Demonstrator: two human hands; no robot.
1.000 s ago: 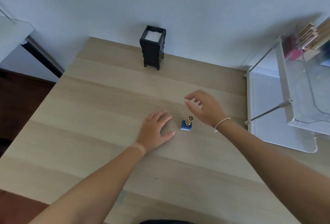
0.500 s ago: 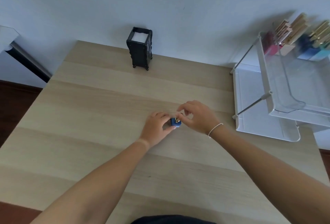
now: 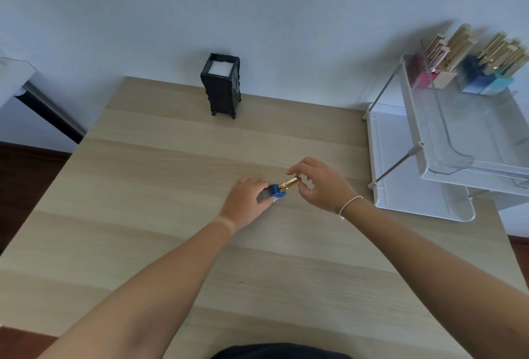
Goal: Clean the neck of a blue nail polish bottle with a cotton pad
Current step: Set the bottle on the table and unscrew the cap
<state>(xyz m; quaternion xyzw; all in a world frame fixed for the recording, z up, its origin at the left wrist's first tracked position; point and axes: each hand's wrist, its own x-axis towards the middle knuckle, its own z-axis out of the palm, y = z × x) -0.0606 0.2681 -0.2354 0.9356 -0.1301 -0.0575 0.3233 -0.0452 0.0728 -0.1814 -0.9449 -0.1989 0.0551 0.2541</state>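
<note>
Between both hands, unlabelled blue bottle (image 3: 275, 192)

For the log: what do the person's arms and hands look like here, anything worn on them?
Both forearms are bare, with no sleeves in view. The right hand has a thin white cord bracelet around the wrist. The left hand wears no bracelet; a paler band crosses its wrist. No gloves; rings are too small to tell.

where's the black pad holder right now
The black pad holder stands upright at the table's far edge by the wall, left of centre, well beyond both hands.
</note>
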